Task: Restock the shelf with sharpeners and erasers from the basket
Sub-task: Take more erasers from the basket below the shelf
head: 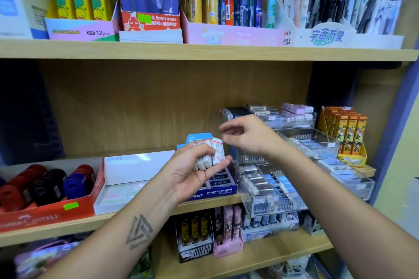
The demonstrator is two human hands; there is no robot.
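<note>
My left hand (192,171) is raised in front of the middle shelf and grips a small bunch of white erasers (213,154) in paper sleeves. Directly behind it stands a blue Pilot plastic eraser box (221,190) holding dark-sleeved erasers. My right hand (247,135) hovers just right of and above the erasers, fingers loosely curled and blurred, with nothing seen in it. A red tray (47,212) of red, black and blue sharpeners (52,184) sits at the left of the same shelf. The basket is out of view.
Clear tiered acrylic bins (283,188) full of erasers fill the shelf's right side, with an orange display box (349,140) beyond. White flat boxes (136,170) lie between the sharpener tray and the Pilot box. Pens and boxes line the upper shelf (204,52); more stock sits below.
</note>
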